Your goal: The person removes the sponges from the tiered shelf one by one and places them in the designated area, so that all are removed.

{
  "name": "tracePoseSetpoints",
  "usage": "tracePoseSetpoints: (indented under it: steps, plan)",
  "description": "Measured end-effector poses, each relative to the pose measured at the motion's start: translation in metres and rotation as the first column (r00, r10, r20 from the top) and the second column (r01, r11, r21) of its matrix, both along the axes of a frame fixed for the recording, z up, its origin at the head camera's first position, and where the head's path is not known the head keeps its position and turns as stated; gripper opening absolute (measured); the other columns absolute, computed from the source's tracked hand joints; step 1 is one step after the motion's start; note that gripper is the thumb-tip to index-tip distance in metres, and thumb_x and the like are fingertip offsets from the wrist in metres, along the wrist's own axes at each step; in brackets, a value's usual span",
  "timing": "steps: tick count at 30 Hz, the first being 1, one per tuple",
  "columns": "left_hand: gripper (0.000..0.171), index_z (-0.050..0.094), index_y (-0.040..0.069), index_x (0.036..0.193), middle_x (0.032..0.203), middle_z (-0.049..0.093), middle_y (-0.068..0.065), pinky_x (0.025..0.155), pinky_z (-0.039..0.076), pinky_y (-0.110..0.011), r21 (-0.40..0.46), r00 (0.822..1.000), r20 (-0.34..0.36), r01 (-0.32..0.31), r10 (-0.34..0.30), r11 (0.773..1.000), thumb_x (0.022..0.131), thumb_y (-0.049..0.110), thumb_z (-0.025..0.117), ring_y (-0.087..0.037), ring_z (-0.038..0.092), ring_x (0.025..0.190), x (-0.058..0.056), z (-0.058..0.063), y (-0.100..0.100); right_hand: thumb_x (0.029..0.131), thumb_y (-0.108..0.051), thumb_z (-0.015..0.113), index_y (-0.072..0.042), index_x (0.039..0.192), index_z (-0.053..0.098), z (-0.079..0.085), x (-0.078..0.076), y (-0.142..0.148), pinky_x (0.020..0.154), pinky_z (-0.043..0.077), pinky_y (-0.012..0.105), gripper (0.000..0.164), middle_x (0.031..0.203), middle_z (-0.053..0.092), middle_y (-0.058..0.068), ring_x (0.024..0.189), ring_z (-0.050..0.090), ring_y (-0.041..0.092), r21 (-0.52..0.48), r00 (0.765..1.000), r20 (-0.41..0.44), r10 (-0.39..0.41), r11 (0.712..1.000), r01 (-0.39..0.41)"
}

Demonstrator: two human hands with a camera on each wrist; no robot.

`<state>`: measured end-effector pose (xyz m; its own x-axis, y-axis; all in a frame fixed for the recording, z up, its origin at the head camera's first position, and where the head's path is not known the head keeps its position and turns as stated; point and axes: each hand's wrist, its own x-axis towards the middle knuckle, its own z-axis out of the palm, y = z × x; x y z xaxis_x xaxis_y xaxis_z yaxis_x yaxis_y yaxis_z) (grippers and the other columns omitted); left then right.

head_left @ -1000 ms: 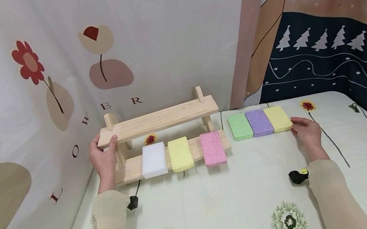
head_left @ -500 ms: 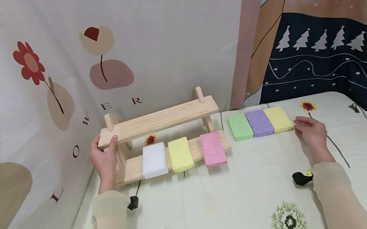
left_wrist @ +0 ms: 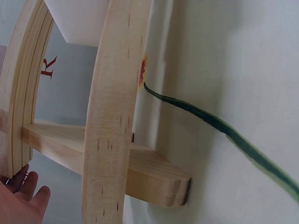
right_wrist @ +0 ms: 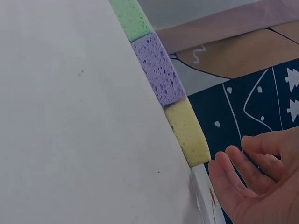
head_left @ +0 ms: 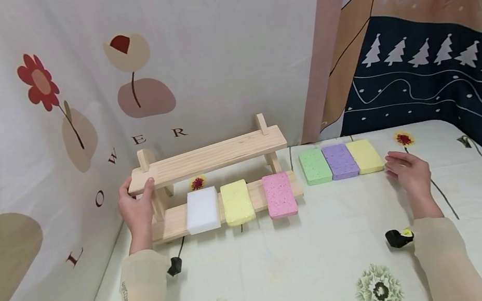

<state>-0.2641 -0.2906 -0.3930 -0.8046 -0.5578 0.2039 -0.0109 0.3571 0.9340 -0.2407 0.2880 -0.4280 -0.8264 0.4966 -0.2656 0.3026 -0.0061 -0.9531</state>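
Observation:
My left hand (head_left: 136,209) holds the left end of a two-tier wooden rack (head_left: 213,156), thumb on top of the upper board. In the left wrist view its fingers (left_wrist: 28,186) curl at that board's end. On the lower board lie a white sponge (head_left: 202,210), a yellow sponge (head_left: 237,202) and a pink sponge (head_left: 279,195). My right hand (head_left: 409,176) is beside the right edge of another yellow sponge (head_left: 365,156), fingers relaxed and holding nothing. That sponge, a purple sponge (right_wrist: 159,70) and a green sponge (head_left: 316,166) lie side by side on the table.
A pale flower-printed cloth (head_left: 322,248) covers the table. Behind it hangs a light printed curtain (head_left: 224,42), and a dark tree-patterned curtain (head_left: 438,82) at the right. A black wrist-camera mount (head_left: 397,238) shows by the right sleeve.
My right hand has moved a little to the right, its fingers drawing away from the end yellow sponge. The left hand, rack and sponges look unmoved.

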Motion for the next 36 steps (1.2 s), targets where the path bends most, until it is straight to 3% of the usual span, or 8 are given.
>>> tracePoseSetpoints:
  steps: [5, 10, 15, 24, 36]
  plan:
    - [0.073, 0.039, 0.006, 0.150, 0.153, 0.043, -0.015, 0.120, 0.036, -0.043, -0.004, 1.000, -0.003, -0.001, 0.001, 1.000, 0.093, 0.041, 0.068, -0.028, 0.043, 0.142, 0.001, 0.000, -0.001, 0.097, -0.007, 0.061, -0.010, 0.140, 0.056, -0.002, -0.001, -0.001, 0.068, 0.056, 0.009, 0.043, 0.085, 0.061, -0.021, 0.078, 0.062, -0.006, -0.035, 0.999, -0.043, 0.010, 0.999, -0.012]
    - [0.074, 0.038, 0.007, 0.151, 0.154, 0.042, -0.013, 0.121, 0.035, -0.041, 0.000, 1.000, 0.011, 0.001, -0.001, 1.000, 0.093, 0.042, 0.068, -0.027, 0.042, 0.143, 0.001, 0.001, 0.000, 0.097, -0.007, 0.061, -0.008, 0.140, 0.056, 0.001, 0.003, -0.007, 0.070, 0.056, 0.010, 0.043, 0.086, 0.061, -0.022, 0.079, 0.062, -0.007, -0.006, 0.996, -0.075, 0.046, 0.999, -0.047]
    - [0.075, 0.037, 0.007, 0.151, 0.154, 0.042, -0.013, 0.121, 0.034, -0.042, -0.004, 1.000, 0.006, 0.000, 0.000, 1.000, 0.093, 0.042, 0.068, -0.027, 0.042, 0.143, 0.000, 0.001, 0.000, 0.096, -0.010, 0.064, -0.013, 0.131, 0.064, -0.006, -0.001, -0.009, 0.070, 0.057, 0.012, 0.035, 0.086, 0.064, -0.022, 0.080, 0.063, -0.007, 0.016, 0.990, -0.117, 0.080, 0.997, -0.079]
    - [0.075, 0.036, 0.008, 0.152, 0.155, 0.041, -0.013, 0.121, 0.034, -0.044, 0.005, 1.000, 0.011, 0.008, -0.009, 1.000, 0.093, 0.043, 0.067, -0.027, 0.041, 0.143, 0.002, 0.001, -0.001, 0.098, -0.008, 0.060, -0.004, 0.141, 0.053, 0.006, 0.008, -0.039, 0.076, 0.057, 0.012, 0.044, 0.095, 0.061, -0.019, 0.085, 0.061, -0.006, 0.061, 0.985, -0.091, 0.145, 0.988, -0.140]
    - [0.075, 0.037, 0.009, 0.152, 0.155, 0.041, -0.012, 0.121, 0.034, -0.043, 0.012, 1.000, 0.009, 0.001, -0.001, 1.000, 0.093, 0.043, 0.067, -0.026, 0.041, 0.144, 0.000, -0.001, -0.001, 0.100, -0.013, 0.059, 0.002, 0.144, 0.047, 0.007, 0.015, -0.070, 0.082, 0.057, 0.014, 0.048, 0.099, 0.059, -0.020, 0.086, 0.060, -0.010, 0.093, 0.938, -0.125, 0.324, 0.945, -0.314]
